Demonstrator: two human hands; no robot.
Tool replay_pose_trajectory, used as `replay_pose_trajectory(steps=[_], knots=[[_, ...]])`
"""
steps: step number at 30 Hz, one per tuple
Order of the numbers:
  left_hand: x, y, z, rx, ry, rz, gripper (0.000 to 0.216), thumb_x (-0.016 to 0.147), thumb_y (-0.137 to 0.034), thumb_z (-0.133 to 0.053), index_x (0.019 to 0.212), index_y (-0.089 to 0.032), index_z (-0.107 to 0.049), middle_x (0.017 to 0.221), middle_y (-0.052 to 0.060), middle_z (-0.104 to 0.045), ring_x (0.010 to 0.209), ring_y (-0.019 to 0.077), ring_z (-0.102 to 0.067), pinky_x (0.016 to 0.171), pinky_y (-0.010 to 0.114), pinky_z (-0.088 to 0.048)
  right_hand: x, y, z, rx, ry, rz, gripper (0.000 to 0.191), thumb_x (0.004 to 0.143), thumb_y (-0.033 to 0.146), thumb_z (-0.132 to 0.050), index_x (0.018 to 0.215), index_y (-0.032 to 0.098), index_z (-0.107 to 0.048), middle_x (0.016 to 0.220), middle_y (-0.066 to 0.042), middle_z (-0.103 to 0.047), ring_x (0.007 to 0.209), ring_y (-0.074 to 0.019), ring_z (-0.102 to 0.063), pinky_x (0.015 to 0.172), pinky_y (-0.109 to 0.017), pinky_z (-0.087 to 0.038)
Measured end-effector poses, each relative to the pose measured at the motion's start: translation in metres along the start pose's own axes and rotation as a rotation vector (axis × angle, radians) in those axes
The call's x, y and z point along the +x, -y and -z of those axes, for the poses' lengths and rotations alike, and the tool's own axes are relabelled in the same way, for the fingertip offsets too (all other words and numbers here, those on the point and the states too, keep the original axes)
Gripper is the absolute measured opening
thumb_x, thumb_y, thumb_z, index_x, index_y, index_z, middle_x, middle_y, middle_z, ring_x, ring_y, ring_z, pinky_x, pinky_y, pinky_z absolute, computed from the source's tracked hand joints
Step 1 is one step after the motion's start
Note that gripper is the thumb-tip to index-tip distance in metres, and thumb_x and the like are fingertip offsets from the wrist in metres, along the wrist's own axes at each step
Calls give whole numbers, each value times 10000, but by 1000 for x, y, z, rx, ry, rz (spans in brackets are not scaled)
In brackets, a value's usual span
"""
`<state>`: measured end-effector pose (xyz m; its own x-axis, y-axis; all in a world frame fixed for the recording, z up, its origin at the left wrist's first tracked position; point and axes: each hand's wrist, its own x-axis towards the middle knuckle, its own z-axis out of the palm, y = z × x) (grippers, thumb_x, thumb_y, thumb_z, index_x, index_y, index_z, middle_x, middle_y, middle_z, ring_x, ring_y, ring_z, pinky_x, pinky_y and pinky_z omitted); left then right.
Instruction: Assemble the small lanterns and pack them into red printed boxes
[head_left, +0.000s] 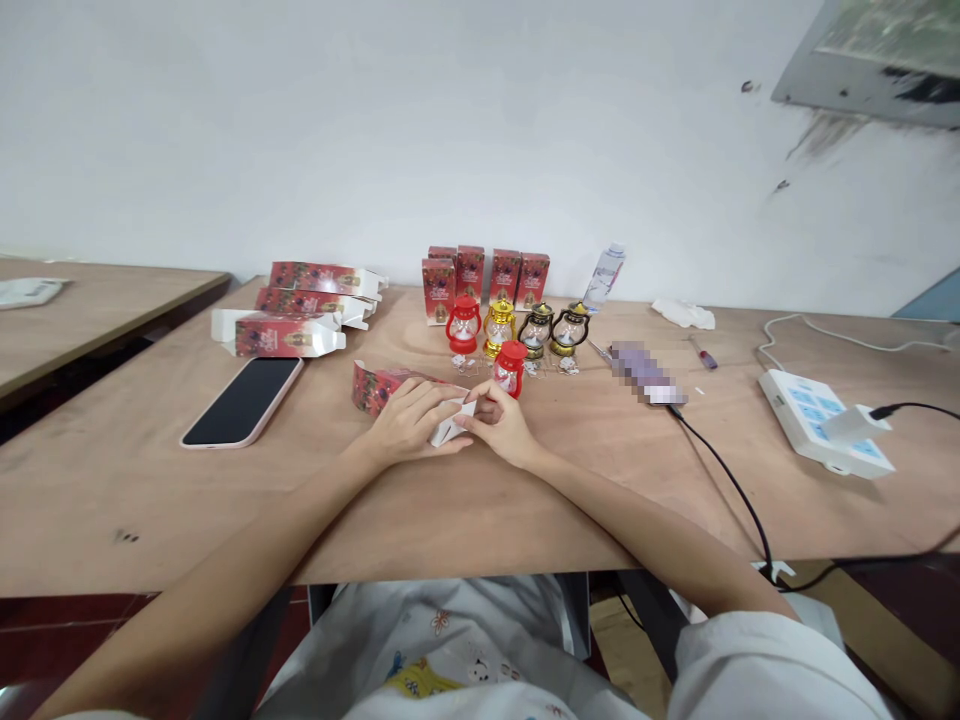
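Note:
Lying on its side on the table, a red printed carton (373, 388) has its white end flaps toward me. My left hand (411, 420) lies over the carton with its fingers wrapped round it. At the white end, my right hand (501, 425) pinches a flap between thumb and fingers. Just beyond my right hand stands a small red lantern (510, 368). Behind it is a row of mini lanterns: one red (464, 328), one gold (499, 328) and two dark bronze, the left of these (535, 332) beside the other (569, 330).
Several closed red boxes (470, 275) stand by the wall. Open-ended cartons (289, 333) are piled at left, near a phone (244, 402). On the right are a bottle (604, 277), a cabled phone (645, 372), a screwdriver (703, 352), tissue (684, 313) and a power strip (821, 420).

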<state>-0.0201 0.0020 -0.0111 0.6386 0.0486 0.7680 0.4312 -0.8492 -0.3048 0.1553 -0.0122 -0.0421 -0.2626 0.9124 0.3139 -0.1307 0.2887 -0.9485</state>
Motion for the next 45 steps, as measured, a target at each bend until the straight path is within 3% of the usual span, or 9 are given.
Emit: replay_pose_trajectory(steps=[6, 11, 19, 24, 29, 32, 34, 41, 45], knots=[[-5, 14, -1, -111, 151, 125, 697, 762, -481, -655, 1299, -159, -350, 1221, 193, -588, 1130, 278, -570, 882, 405, -447, 5, -1, 6, 20, -81, 14, 412, 608, 422, -772, 814, 224, -474, 846, 20, -583, 745, -119, -613, 642, -246, -535], [-10, 21, -1, -40, 217, 170, 442, 816, -262, -571, 1230, -152, -462, 1096, 140, -659, 1022, 254, -623, 872, 385, -454, 7, -3, 10, 6, -88, -1, 412, 601, 424, -777, 813, 227, -484, 825, 20, -590, 736, -126, -614, 642, -258, -534], [-8, 20, 0, 1, 100, 83, 333, 795, -229, -579, 1106, -139, -503, 966, 111, -694, 879, 225, -659, 767, 358, -491, 5, -4, 8, 37, -57, 21, 424, 592, 373, -797, 842, 238, -483, 835, 35, -585, 724, -107, -604, 633, -232, -518], [-6, 14, 3, -28, 98, 100, 261, 847, -281, -542, 1063, -137, -528, 975, 96, -701, 892, 210, -662, 777, 362, -516, 6, -5, 10, 54, -44, 32, 568, 525, 337, -844, 957, 262, -484, 901, 34, -596, 743, -106, -606, 664, -234, -515], [-7, 9, 1, -73, 1, 66, 276, 883, -333, -522, 1080, -141, -539, 1047, 102, -698, 973, 201, -662, 865, 375, -530, 8, -2, 13, 89, 148, 35, 738, 558, 414, -827, 1198, 284, -483, 1172, -36, -575, 1064, -187, -565, 863, -316, -515], [-6, 9, -1, -80, -100, -5, 319, 872, -323, -557, 1126, -134, -524, 1087, 124, -686, 1031, 213, -648, 906, 392, -524, 7, 0, 12, 177, 239, -21, 833, 565, 428, -820, 1291, 322, -426, 1337, -41, -478, 1122, -226, -535, 771, -322, -572], [-4, 10, 0, -92, -84, 0, 337, 877, -321, -555, 1152, -131, -513, 1139, 129, -665, 1089, 221, -621, 956, 409, -502, 7, 2, 13, 209, 254, -74, 876, 566, 415, -822, 1325, 356, -389, 1389, -25, -424, 1101, -232, -545, 691, -317, -600], [-3, 17, 4, -69, -24, -32, 424, 898, -216, -526, 1299, -135, -416, 1261, 163, -586, 1319, 236, -399, 1085, 489, -366, 7, 1, 17, 282, 226, -91, 592, 743, 537, -645, 1273, 361, -448, 1185, -7, -582, 877, -160, -637, 689, -334, -612], [-7, 21, 4, -70, -6, 3, 532, 897, -194, -532, 1386, -217, -326, 1335, 142, -526, 1355, 237, -318, 1111, 517, -305, 4, 3, 11, 243, 161, -65, 635, 658, 449, -754, 1218, 334, -479, 1129, 1, -618, 925, -169, -630, 768, -340, -585]])
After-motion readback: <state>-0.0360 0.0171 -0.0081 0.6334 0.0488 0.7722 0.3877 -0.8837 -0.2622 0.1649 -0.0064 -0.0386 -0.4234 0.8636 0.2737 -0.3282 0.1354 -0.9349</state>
